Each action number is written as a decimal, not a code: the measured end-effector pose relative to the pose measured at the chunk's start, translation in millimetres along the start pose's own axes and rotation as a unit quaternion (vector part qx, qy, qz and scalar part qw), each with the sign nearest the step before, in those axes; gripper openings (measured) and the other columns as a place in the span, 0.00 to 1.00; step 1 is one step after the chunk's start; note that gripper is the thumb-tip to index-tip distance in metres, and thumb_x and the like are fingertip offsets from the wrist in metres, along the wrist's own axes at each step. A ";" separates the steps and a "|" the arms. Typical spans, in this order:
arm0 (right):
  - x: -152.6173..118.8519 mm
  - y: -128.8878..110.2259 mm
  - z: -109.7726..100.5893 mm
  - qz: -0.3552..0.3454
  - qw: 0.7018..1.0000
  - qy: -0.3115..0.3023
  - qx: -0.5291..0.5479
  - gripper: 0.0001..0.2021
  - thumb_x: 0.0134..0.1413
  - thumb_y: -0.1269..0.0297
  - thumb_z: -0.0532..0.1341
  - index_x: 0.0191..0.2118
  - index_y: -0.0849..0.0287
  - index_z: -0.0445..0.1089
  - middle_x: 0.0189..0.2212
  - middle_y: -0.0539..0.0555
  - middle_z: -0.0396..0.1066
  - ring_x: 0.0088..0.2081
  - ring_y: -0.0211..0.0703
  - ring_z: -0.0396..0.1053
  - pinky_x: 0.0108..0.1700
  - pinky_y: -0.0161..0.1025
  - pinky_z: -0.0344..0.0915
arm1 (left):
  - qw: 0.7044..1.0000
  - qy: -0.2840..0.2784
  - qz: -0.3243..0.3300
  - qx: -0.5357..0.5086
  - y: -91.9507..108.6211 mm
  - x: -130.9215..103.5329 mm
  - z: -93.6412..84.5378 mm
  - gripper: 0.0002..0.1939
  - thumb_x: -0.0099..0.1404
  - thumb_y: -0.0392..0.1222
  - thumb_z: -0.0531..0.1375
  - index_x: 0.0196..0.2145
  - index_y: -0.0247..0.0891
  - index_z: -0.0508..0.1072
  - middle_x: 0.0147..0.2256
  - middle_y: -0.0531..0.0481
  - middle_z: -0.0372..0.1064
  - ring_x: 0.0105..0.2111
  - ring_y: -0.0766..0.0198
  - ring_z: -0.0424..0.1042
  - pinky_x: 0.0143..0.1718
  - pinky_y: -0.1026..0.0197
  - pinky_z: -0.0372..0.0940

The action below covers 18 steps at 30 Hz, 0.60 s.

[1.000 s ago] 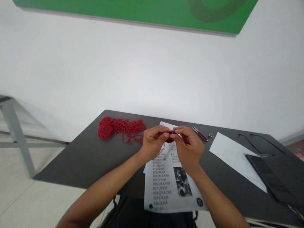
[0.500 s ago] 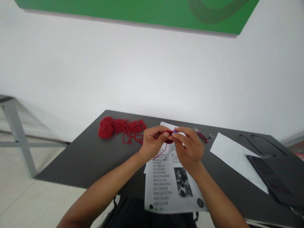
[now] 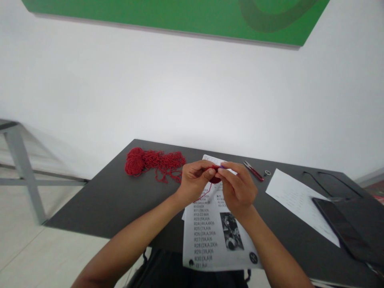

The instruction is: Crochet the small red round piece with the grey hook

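Overhanging the worktop (image 3: 120,208)'s near edge, a sheet (image 3: 216,224) legibly printed "R10:60X" and "R30:(X,A)8" could have slid off if a forearm (image 3: 271,242) brushed it. Above it, the left hand (image 3: 193,178) pinched a red piece (image 3: 215,180); the right hand (image 3: 241,186) gripped a purple tool (image 3: 222,167) just beside it. A hard tug risked snagging loose yarn (image 3: 150,160) near the far left corner.

Behind the dark grey table (image 3: 99,200), a plain white wall (image 3: 186,92), brightest above the table's middle, under soft light. High over the table on that wall, a green panel (image 3: 180,16) with a darker curved band (image 3: 276,24). Left of the table, a grey frame (image 3: 27,172) with slanting leg and crossbar, and pale tiled floor (image 3: 24,252).
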State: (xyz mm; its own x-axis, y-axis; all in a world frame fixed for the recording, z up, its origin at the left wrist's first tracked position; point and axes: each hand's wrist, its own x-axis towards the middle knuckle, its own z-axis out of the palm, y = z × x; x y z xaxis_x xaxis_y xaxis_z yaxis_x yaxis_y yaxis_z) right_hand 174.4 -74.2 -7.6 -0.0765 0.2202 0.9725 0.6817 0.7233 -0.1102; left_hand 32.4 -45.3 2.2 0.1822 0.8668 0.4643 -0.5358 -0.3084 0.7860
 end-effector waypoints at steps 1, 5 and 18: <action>-0.7 0.9 0.3 -0.002 1.000 -0.002 -0.001 0.16 0.61 0.75 0.63 0.50 0.48 0.73 0.45 0.55 0.77 0.45 0.48 0.78 0.42 0.47 0.77 | 1.000 0.001 -0.001 0.000 -0.1 0.2 0.0 0.14 0.54 0.50 0.74 0.31 0.36 0.82 0.25 0.50 0.78 0.24 0.65 0.78 0.26 0.66 0.76; -3.6 4.0 0.9 -0.012 1.000 -0.010 -0.010 0.18 0.60 0.76 0.62 0.51 0.48 0.72 0.45 0.56 0.76 0.47 0.49 0.77 0.45 0.50 0.78 | 1.000 0.008 0.003 -0.008 -0.7 0.8 0.0 0.13 0.53 0.49 0.74 0.30 0.36 0.83 0.26 0.50 0.78 0.24 0.65 0.78 0.26 0.66 0.76; -5.0 10.2 -2.7 -0.050 0.997 -0.041 -0.039 0.17 0.61 0.77 0.60 0.52 0.50 0.71 0.44 0.57 0.74 0.50 0.50 0.74 0.50 0.54 0.76 | 1.000 -0.009 0.010 0.002 -2.1 0.0 -1.2 0.13 0.55 0.47 0.74 0.31 0.35 0.83 0.26 0.48 0.79 0.23 0.66 0.77 0.26 0.67 0.75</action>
State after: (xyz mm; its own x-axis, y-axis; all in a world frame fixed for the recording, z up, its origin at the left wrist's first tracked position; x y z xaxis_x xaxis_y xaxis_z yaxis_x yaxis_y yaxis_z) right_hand 183.6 -69.7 -13.1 -0.2032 0.2049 0.9575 0.7218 0.6921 0.0051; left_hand 32.5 -44.2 0.1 0.1860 0.8537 0.4863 -0.5368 -0.3263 0.7781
